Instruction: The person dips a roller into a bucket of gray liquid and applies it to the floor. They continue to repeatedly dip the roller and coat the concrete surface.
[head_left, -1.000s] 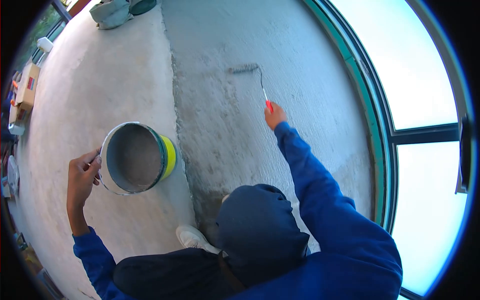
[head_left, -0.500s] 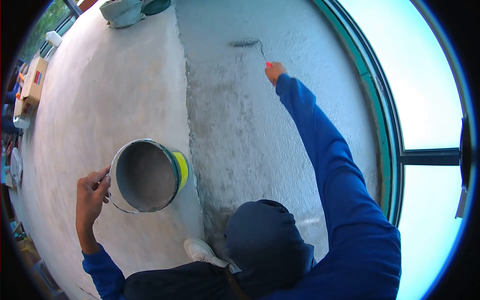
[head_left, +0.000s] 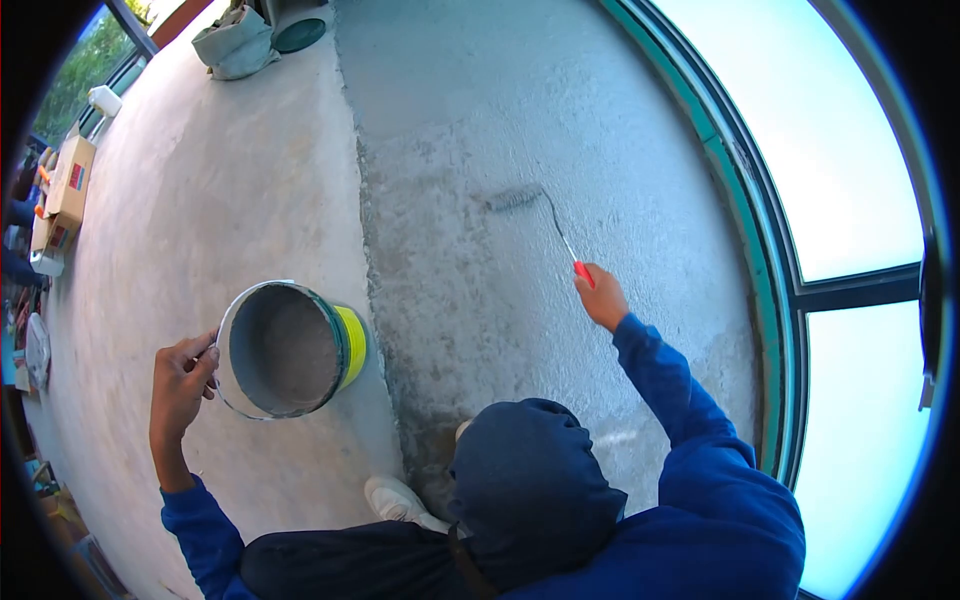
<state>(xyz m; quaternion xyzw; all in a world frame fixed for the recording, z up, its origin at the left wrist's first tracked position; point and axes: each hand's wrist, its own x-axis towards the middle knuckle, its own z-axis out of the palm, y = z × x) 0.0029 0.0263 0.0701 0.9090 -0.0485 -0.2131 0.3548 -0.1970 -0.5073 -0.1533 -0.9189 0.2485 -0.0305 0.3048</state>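
Observation:
My right hand [head_left: 603, 297] is closed round the red handle of a paint roller [head_left: 515, 198], whose grey, wet sleeve lies on the floor strip [head_left: 440, 290] ahead of me. Glossy wet coating shows around and to the right of the roller, with duller, patchy concrete to its left. At the left, my left hand [head_left: 184, 385] grips the wire handle of a bucket [head_left: 350, 345] with a yellow label. The bucket tilts so its mouth faces me, and grey liquid [head_left: 295, 365] shows inside.
A rough-edged seam [head_left: 362, 190] divides the wet strip from paler floor. Along the right runs a green-edged window frame [head_left: 745, 190]. A cloth bag [head_left: 235, 42] and a dark green lid [head_left: 299, 36] sit at the far end. Cardboard boxes [head_left: 70, 190] line the left side. My shoe [head_left: 400, 500] is near the seam.
My right hand has drawn the roller back towards me and slightly right, the arm now bent. The left hand still has the bucket, nearly in place.

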